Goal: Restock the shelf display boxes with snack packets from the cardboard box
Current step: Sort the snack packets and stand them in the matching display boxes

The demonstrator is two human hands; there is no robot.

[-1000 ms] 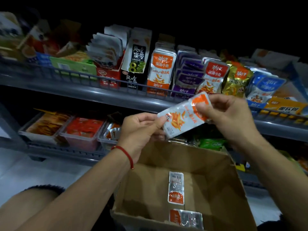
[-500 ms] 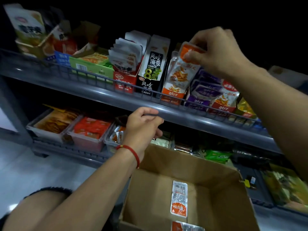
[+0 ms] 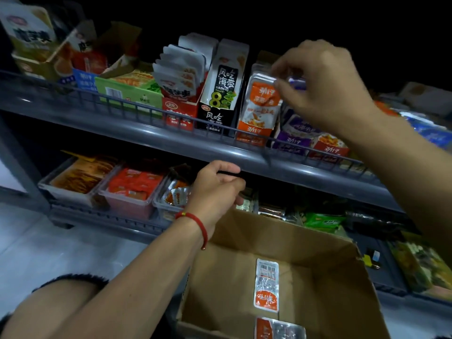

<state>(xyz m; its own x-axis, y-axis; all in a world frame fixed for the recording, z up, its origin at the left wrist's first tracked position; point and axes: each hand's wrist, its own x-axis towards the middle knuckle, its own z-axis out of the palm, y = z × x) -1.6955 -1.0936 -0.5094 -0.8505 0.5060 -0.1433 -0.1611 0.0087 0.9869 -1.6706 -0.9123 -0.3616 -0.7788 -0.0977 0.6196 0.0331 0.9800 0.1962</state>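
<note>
My right hand point(image 3: 325, 86) is up at the top shelf and pinches the upper edge of an orange-and-white snack packet point(image 3: 263, 99). The packet stands at the front of the stack in the orange display box point(image 3: 252, 137). My left hand point(image 3: 215, 192), with a red string at the wrist, hovers loosely curled over the far rim of the cardboard box point(image 3: 305, 243) and holds nothing. Two more packets lie face down on the box floor, one in the middle point(image 3: 267, 285) and one at the near edge point(image 3: 278, 330).
A black display box point(image 3: 220, 99), a red one point(image 3: 179, 113) and a purple one point(image 3: 293, 140) flank the orange box behind the shelf's wire rail point(image 3: 137, 111). Clear tubs of snacks point(image 3: 129, 189) fill the lower shelf. Grey floor lies to the left.
My right hand has pushed the packet down into the orange display box's stack and now sits at its top edge. My left hand stays near the box rim.
</note>
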